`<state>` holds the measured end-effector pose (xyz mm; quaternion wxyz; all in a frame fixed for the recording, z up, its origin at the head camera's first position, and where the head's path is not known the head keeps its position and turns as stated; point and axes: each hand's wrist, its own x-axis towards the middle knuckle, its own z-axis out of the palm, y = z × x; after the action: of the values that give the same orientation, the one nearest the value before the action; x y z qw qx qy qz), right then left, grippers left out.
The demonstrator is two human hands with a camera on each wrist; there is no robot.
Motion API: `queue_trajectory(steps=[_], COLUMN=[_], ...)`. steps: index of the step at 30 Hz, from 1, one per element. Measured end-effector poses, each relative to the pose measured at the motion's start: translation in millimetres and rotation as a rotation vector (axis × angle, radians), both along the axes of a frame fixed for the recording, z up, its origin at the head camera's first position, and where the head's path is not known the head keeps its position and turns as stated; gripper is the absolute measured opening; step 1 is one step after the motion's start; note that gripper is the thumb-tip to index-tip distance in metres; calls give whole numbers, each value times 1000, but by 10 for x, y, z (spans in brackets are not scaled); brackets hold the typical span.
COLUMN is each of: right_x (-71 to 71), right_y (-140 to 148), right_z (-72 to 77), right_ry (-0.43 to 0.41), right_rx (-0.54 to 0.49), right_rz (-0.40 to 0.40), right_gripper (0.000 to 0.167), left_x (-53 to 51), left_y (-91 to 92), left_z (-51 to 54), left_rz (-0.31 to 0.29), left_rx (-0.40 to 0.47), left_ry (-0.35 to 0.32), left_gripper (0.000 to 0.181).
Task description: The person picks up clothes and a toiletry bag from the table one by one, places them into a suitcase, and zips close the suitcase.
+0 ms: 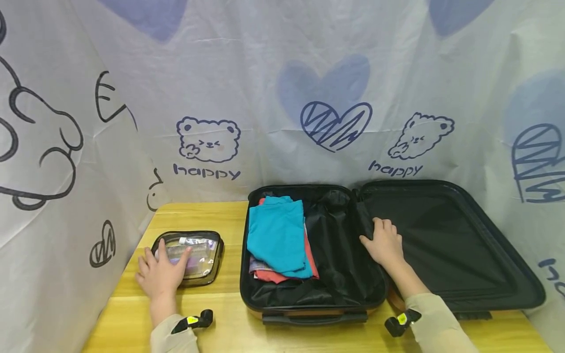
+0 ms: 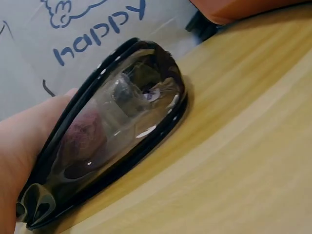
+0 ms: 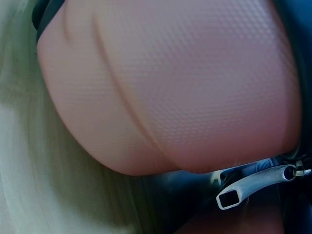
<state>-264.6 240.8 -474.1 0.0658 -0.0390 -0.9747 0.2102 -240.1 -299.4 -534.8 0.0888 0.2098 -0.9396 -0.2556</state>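
Observation:
In the head view, my left hand (image 1: 160, 274) lies spread over the left part of a clear toiletry pouch (image 1: 215, 274) with black edges. Small tubes and packets show through it; the left wrist view has the pouch (image 2: 122, 117) from the side, lying on the wood. My right hand (image 1: 385, 245) rests at the inner edge of an open suitcase (image 1: 315, 317), by the seam between base and lid, fingers loosely bent. A folded teal garment (image 1: 278, 235) lies over coral cloth (image 1: 270, 277) in the left side of the base.
The suitcase lid (image 1: 446, 245) lies folded back to the right, its lining dark. A metal zipper pull (image 3: 256, 187) hangs near the suitcase's orange shell (image 3: 170, 87) in the right wrist view. Printed cloth (image 1: 273, 88) hangs behind the wooden table (image 1: 229, 333).

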Motion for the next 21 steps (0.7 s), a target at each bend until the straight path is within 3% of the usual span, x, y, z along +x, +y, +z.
queue_trajectory(steps=[8,21], right_x=[0,-9], right_y=[4,3], right_z=[5,6], right_ry=[-9,-9], right_rx=[-12,-13], right_rz=[-2,-8], right_gripper=[69,69], left_x=[-24,-45], left_y=[72,100], left_z=[11,22], left_rz=[61,165], left_rx=[18,40], left_ry=[-47,4], left_gripper=[105,123])
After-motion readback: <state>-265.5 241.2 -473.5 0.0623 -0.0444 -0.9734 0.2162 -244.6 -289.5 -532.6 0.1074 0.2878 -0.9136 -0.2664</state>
